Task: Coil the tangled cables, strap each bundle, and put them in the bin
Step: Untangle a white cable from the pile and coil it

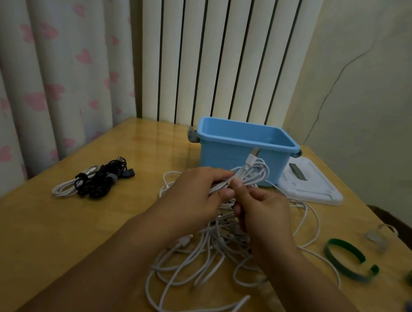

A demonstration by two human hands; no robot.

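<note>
2 hands [220, 200] grip white cables [250, 172], bin [226, 156] unlabelled

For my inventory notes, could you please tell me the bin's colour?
Light blue bin, clearest in head view.

Left hand [194, 194]: fingers curled, gripping. Right hand [263, 214]: thumb and forefinger pinching. Both forearms extended forward, hands touching.

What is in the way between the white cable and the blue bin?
Nothing visible. Both hands, left hand and right hand, hold the white cable coil right in front of the blue bin, whose top is open and inside looks empty.
</note>
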